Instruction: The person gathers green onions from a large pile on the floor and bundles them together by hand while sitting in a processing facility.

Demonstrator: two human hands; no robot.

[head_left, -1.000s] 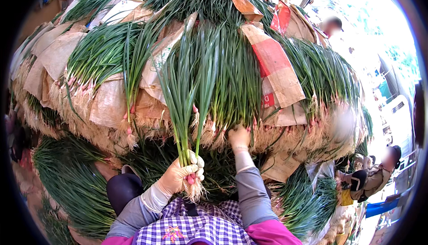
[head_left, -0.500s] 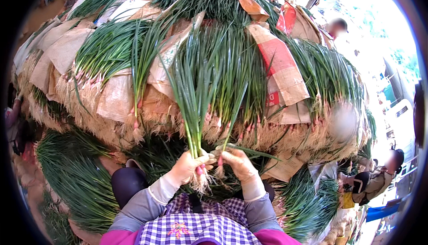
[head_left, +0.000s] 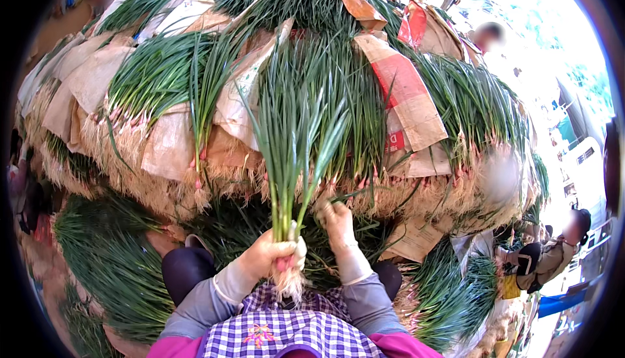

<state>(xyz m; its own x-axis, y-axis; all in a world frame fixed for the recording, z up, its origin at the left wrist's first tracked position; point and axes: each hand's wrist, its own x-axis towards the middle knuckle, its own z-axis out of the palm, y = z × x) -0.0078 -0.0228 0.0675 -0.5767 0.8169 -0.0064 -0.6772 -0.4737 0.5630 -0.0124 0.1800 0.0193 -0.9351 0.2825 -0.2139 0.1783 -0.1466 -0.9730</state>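
My left hand is wrapped round a bunch of spring onions in front of my lap. The long green leaves fan upward and away from me. Pink bulbs and pale hairy roots hang below the fist. Just right of the bunch, my right hand is raised with curled, slightly blurred fingers. A limp dark green leaf trails from its fingertips. Both hands look to be in pale gloves.
A large heap of spring onions, partly covered with tan sacking, rises ahead. More spring onions lie on the ground at left and right. A person sits at the far right. Cut leaves lie between my knees.
The single stalk from my right hand has joined the bunch in my left hand. My right hand has moved up and away with the leaf. The bunch now stands more upright and slightly lower.
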